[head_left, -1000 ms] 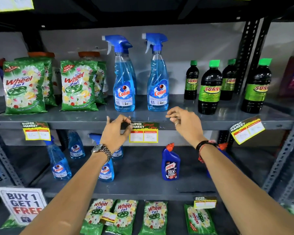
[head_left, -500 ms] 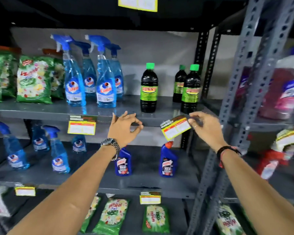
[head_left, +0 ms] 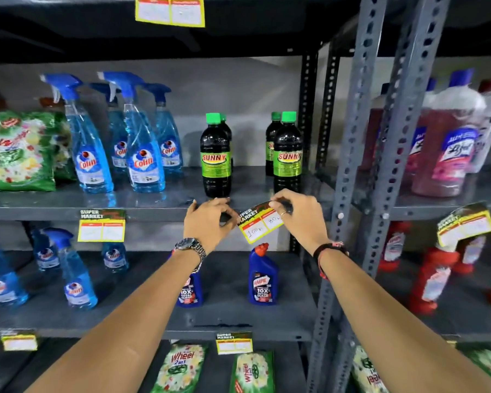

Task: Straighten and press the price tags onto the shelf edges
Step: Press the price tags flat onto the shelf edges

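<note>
Crookedly, price tag (head_left: 260,224) tilts, right end up; right hand (head_left: 301,217) pinches it; left hand (head_left: 209,222) curled, empty.

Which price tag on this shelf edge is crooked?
The tag pinched by the right hand, below the Sunny bottles; the one left of it hangs level.

— What's on the shelf (head_left: 165,204) in front of you?
— My grey shelf carries green detergent packets (head_left: 23,153) at the left, blue spray bottles (head_left: 142,154) beside them, and dark green-capped bottles (head_left: 215,157) standing further right.
</note>
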Action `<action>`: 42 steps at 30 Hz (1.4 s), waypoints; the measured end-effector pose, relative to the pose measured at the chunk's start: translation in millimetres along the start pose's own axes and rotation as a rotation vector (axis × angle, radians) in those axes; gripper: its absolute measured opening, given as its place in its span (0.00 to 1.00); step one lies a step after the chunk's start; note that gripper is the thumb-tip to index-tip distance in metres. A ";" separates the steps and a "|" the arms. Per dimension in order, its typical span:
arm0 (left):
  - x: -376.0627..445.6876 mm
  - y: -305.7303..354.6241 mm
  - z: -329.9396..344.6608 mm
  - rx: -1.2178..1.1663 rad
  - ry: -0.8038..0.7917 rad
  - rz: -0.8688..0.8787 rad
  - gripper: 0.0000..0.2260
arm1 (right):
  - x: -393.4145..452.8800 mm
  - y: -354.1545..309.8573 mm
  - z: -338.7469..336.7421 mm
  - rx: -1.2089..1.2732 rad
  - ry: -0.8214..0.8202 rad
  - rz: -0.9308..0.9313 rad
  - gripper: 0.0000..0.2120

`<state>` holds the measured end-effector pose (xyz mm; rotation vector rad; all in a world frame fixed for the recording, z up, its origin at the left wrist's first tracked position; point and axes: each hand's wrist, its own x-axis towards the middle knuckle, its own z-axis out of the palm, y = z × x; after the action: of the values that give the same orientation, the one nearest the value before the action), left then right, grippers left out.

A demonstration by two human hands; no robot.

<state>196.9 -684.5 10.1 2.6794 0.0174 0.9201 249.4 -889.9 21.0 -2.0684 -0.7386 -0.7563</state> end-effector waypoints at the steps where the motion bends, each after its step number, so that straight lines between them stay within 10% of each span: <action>1: 0.8 1.0 -0.9 -0.006 -0.011 0.001 0.04 | 0.8 0.1 0.5 -0.010 0.014 -0.001 0.03; 22: 0.1 -7.3 1.5 -0.062 -0.083 0.038 0.02 | -3.9 15.8 0.5 0.011 -0.166 0.010 0.02; 42: 6.6 10.6 2.7 -0.055 0.157 -0.128 0.11 | -5.2 8.7 15.7 -0.081 0.081 0.049 0.11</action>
<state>202.9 -694.6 15.1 2.5165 0.1933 1.0710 256.3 -882.7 5.2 -2.1071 -0.6194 -0.8501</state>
